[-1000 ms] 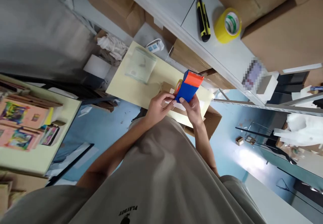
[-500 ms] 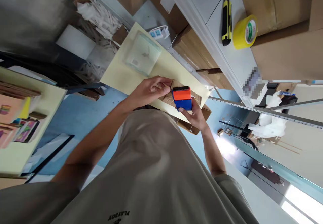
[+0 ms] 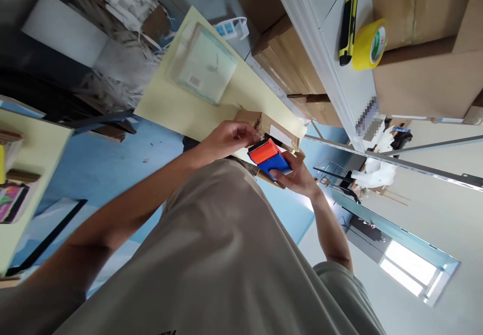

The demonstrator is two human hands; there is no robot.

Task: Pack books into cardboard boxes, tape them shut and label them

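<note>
The person wears a grey-brown shirt [image 3: 226, 244] of soft, creased cloth; dark letters at its lower edge are cut off and cannot be read. In front of the body, the right hand [image 3: 296, 174] grips a blue-and-orange tool [image 3: 269, 159], the thumb pressed on its blue body. It is smooth and blocky, with a dark strip along its orange end. The left hand [image 3: 237, 138] is curled just beside that strip, thumb and forefinger close together; whether they pinch anything cannot be told.

Just beyond lies a small cardboard box [image 3: 260, 122] bearing a white label, its print too small to read. It sits on a flat cream table [image 3: 162, 98], whose near edge runs at a slant ahead of the body. A stretch of cream surface separates the box from a see-through plastic bag [image 3: 211, 63] with a small printed label, also unreadable.

Past the table's far edge is a white power strip [image 3: 228, 28] with blue sockets. On a raised grey shelf [image 3: 347, 81] to the right, a black-and-yellow cutter [image 3: 348, 23] lies beside a yellow roll of tape [image 3: 362, 48], its core lined in green and white. Cardboard boxes [image 3: 426, 83] stand behind.
</note>
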